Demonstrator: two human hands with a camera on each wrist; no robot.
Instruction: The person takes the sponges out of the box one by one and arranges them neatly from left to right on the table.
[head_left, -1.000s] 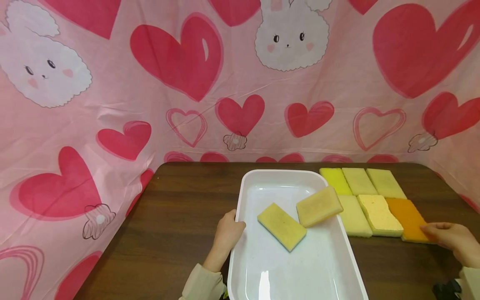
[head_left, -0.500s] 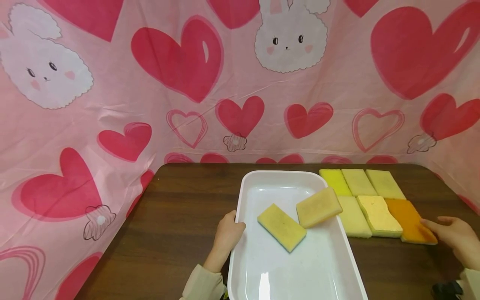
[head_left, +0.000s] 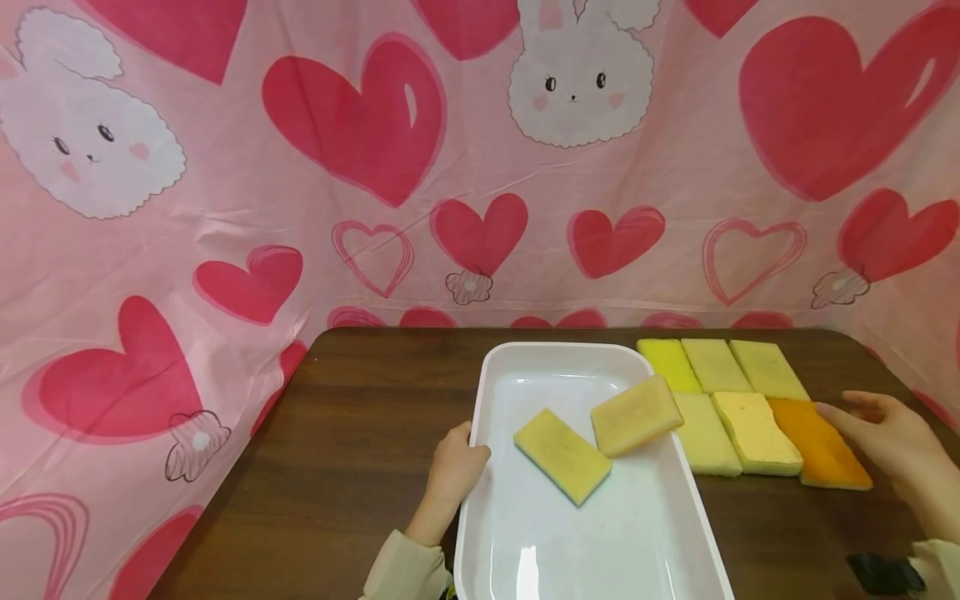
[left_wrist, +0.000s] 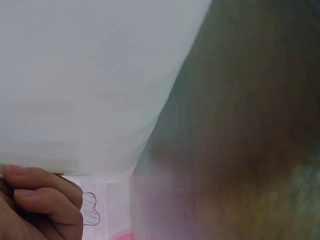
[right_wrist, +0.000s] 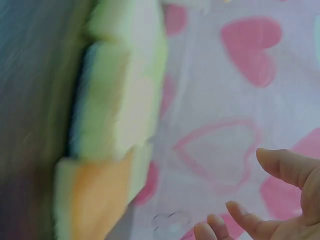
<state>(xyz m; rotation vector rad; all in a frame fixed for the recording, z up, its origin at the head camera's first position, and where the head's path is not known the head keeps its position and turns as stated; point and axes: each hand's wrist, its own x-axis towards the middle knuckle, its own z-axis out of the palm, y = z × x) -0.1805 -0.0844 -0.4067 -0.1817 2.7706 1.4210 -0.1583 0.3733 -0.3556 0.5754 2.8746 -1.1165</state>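
Note:
My left hand [head_left: 455, 465] grips the left rim of a white plastic tray [head_left: 600, 542]. From the left wrist view, its curled fingers [left_wrist: 47, 204] sit at the edge of the tray's white wall. Inside lies a yellow sponge [head_left: 562, 456]; a tan sponge [head_left: 637, 415] leans on the tray's right wall, its end over the rim. At the right, my right hand [head_left: 896, 442] hovers beside an orange sponge [head_left: 825, 450], thumb close over its edge. The right wrist view shows that hand's fingers spread and holding nothing.
Beside the orange sponge lie a wavy-cut yellow sponge [head_left: 757, 432] and a pale yellow one [head_left: 707, 435]. Behind them is a row with a bright yellow sponge [head_left: 670, 365] and two pale ones. The dark wood table [head_left: 360, 400] ends at a pink heart-print cloth [head_left: 465, 150].
My right hand has moved off the orange sponge's near corner, up and away toward the back. My left hand and the tray stay where they were.

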